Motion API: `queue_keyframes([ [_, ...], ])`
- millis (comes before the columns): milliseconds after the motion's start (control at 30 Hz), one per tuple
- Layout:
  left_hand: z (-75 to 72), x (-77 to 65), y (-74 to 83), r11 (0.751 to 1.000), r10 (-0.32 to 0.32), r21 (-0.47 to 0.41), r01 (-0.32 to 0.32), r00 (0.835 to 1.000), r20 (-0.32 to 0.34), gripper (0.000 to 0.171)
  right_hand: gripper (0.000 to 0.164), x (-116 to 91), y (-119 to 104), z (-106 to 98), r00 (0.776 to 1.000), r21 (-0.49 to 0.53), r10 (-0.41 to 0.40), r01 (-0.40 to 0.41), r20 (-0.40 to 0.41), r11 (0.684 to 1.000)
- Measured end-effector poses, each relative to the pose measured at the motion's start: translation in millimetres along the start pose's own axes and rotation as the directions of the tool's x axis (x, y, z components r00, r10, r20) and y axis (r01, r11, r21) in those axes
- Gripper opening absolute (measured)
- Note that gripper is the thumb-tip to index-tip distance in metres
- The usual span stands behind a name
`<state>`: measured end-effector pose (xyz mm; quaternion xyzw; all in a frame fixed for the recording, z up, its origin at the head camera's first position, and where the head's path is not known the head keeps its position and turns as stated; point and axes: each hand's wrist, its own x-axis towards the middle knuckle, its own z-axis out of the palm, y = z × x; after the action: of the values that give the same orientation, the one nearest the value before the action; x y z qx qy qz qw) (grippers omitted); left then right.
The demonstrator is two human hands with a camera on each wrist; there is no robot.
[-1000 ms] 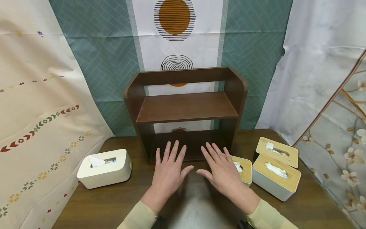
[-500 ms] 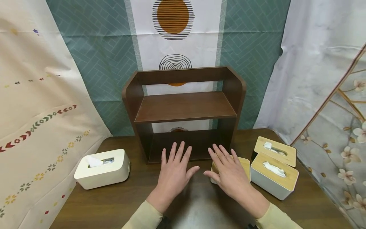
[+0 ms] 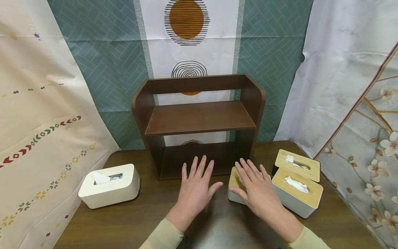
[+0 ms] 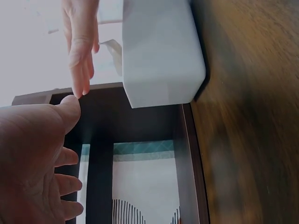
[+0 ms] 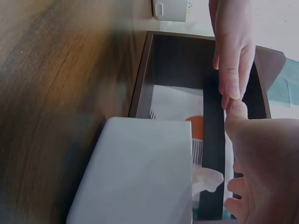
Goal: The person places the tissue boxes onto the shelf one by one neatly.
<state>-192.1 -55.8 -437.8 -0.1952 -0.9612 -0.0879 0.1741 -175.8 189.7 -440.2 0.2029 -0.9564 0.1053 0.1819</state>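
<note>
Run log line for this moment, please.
left hand: holding nothing; right hand: holding nothing, above wood-topped tissue box; brown shelf: beyond both hands; cream tissue box: left of shelf

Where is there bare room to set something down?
Free: the brown wooden table between the cream rectangular tissue box and the left hand, and the upper board of the dark brown two-tier shelf, between its side walls. Crowded: the table's right, where three tissue boxes with light wood lids stand close together, the right hand partly hiding the leftmost.

Tissue box — smooth matt plastic, wood-look lid.
</note>
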Motion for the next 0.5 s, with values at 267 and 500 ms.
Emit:
queue_keyframes([
  [267,5.0,5.1,9.3,1.000,0.006,-0.009,-0.006,1.000,0.018,0.080,0.089,-10,8,-4,1.000,0.003,0.026,-0.026,-0.011,1.000],
  [500,10.6,8.1,17.0,0.999,0.017,-0.033,-0.016,1.000,0.021,0.078,0.090,-19,18,-5,0.998,0.003,0.058,-0.058,0.011,0.998],
])
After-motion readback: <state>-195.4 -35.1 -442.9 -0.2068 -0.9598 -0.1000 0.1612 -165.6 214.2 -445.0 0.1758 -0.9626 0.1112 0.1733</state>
